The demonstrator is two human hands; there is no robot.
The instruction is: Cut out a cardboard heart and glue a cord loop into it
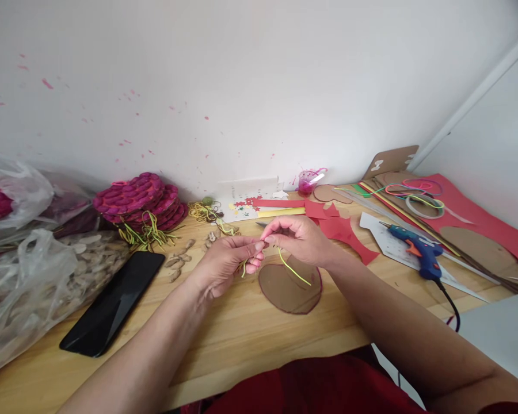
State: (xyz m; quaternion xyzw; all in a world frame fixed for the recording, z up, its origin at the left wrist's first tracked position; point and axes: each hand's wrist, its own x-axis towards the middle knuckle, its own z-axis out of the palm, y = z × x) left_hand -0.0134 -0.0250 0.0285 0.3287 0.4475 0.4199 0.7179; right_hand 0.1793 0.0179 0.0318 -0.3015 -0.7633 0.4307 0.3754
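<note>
My left hand [227,260] and my right hand [300,238] meet fingertip to fingertip above the table, both pinched closed. A yellow-green yarn strand [294,269] runs from between them and hangs down past my right hand. A shorter end of it shows under my left fingers. Whatever small part lies right between the fingertips is hidden. Below the hands, a brown cardboard cutout [289,290] with a dark purple edge rests on the wooden table [242,345].
Left are a black phone [114,302], peanuts [179,259], a plastic bag of peanuts [82,276] and stacked purple-pink discs [138,198] with yarn. Red paper scraps [343,230] lie behind my right hand. A blue glue gun [414,247] with its cord lies right, near a tape roll [425,207].
</note>
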